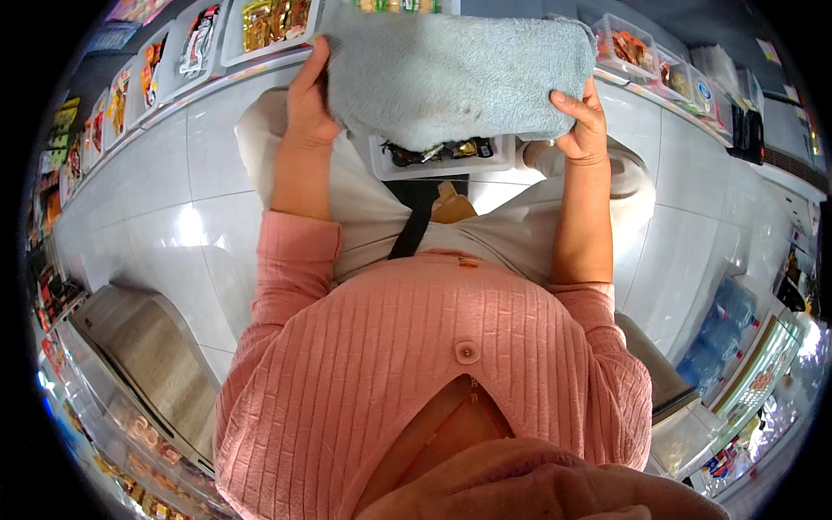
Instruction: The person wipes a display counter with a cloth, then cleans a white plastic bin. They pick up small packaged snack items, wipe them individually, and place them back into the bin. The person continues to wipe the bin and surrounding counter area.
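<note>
A grey-blue plush cloth (455, 75) is stretched out in front of me, with a few dark marks on its lower part. My left hand (311, 107) grips its left end, thumb pointing up along the edge. At the other end, my right hand (582, 123) pinches the lower right corner between thumb and fingers. Below the cloth, a white plastic tray (442, 170) shows between my legs, holding several dark and gold packets (455, 151). The cloth covers the tray's far part.
White trays of packaged food (276, 26) line a low shelf ahead and to the left. Clear bins (627, 49) stand at the far right. Large blue water bottles (718, 331) sit on the tiled floor (162, 240) to my right. Behind my left side is a wood-patterned counter (143, 344).
</note>
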`<action>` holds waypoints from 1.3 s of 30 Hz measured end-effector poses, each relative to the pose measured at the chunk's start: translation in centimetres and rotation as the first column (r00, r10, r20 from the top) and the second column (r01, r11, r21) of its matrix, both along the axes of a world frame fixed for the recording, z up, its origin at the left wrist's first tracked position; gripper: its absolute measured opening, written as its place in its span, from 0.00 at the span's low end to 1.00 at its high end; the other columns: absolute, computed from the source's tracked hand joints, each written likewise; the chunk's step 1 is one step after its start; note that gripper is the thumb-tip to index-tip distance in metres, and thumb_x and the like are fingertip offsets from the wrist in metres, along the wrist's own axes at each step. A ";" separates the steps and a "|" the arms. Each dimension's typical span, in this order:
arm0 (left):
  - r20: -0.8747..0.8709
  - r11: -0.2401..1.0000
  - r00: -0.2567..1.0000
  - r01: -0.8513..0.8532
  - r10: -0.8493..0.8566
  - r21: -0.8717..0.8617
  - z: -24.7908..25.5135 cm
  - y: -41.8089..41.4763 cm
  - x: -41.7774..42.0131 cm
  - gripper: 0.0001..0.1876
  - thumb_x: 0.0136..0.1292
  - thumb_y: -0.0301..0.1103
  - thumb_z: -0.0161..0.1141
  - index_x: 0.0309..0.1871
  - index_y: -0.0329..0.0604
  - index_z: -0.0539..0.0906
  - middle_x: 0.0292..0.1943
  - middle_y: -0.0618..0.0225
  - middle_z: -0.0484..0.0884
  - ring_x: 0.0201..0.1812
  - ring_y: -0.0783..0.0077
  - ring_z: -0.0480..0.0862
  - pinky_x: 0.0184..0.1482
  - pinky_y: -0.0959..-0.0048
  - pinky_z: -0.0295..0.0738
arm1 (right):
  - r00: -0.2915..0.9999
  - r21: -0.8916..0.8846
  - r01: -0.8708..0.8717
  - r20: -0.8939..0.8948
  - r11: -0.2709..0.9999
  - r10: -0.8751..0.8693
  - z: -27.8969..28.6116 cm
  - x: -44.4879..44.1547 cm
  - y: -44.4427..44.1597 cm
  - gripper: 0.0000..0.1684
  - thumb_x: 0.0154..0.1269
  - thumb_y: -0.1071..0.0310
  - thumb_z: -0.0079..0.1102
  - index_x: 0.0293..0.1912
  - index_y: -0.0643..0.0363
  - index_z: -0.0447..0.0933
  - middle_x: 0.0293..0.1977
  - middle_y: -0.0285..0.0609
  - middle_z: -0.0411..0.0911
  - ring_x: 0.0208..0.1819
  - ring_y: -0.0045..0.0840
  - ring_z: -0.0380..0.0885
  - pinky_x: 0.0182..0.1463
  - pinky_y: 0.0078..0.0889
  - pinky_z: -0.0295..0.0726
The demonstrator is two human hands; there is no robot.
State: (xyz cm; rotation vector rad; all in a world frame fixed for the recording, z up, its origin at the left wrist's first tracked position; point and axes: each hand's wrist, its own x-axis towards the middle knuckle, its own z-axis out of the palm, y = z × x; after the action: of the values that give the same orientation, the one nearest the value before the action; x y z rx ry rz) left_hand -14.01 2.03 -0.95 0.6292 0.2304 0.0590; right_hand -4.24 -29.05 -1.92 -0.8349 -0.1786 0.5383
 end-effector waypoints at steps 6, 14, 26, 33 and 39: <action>-0.236 0.956 0.934 0.229 -0.269 -0.186 -2.7 -5.1 -1.2 0.19 0.68 0.38 0.51 0.58 0.40 0.71 0.53 0.65 0.77 0.54 0.67 0.77 0.56 0.65 0.71 | 0.963 -0.074 0.032 -0.266 0.997 -0.050 -1.4 1.3 1.1 0.26 0.57 0.82 0.54 0.56 0.57 0.71 0.47 0.39 0.77 0.50 0.28 0.76 0.54 0.33 0.77; -0.233 0.954 0.945 0.266 -0.230 0.138 -2.6 -3.1 -0.6 0.23 0.65 0.30 0.55 0.63 0.42 0.66 0.54 0.68 0.75 0.54 0.70 0.76 0.54 0.68 0.73 | 0.998 -0.006 -0.038 -0.042 0.999 0.037 -0.3 1.7 -0.5 0.35 0.52 0.85 0.50 0.62 0.59 0.65 0.55 0.40 0.73 0.59 0.29 0.69 0.62 0.35 0.67; 0.337 0.840 0.939 -0.133 -0.063 0.527 -5.2 2.0 -1.0 0.21 0.58 0.21 0.53 0.57 0.38 0.73 0.54 0.65 0.77 0.58 0.69 0.73 0.58 0.72 0.68 | 0.959 0.149 0.166 0.204 0.975 -0.195 4.3 1.8 -2.1 0.38 0.51 0.89 0.48 0.64 0.59 0.61 0.59 0.44 0.68 0.62 0.34 0.66 0.65 0.36 0.64; 0.255 0.784 0.964 -0.106 -0.069 0.612 -3.8 1.9 0.5 0.30 0.49 0.13 0.36 0.55 0.40 0.77 0.51 0.68 0.78 0.51 0.78 0.75 0.49 0.85 0.67 | 0.843 -0.427 0.381 0.526 0.820 -0.117 2.5 3.7 -1.5 0.24 0.54 0.86 0.43 0.50 0.66 0.76 0.48 0.47 0.79 0.48 0.24 0.77 0.54 0.21 0.72; -0.188 0.832 0.960 -0.071 0.206 0.551 -1.0 -0.1 0.6 0.17 0.64 0.21 0.41 0.52 0.39 0.76 0.50 0.68 0.78 0.48 0.76 0.77 0.46 0.81 0.71 | 0.912 -0.659 0.389 0.372 0.643 -0.171 1.1 3.5 -1.7 0.16 0.65 0.76 0.45 0.49 0.63 0.77 0.42 0.40 0.80 0.43 0.17 0.74 0.49 0.19 0.71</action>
State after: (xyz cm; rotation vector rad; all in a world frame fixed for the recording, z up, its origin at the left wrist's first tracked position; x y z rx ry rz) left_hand -13.41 1.98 -1.94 1.1895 0.5059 0.1952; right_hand -0.78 -30.80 -0.80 -1.7024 -0.0786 0.1634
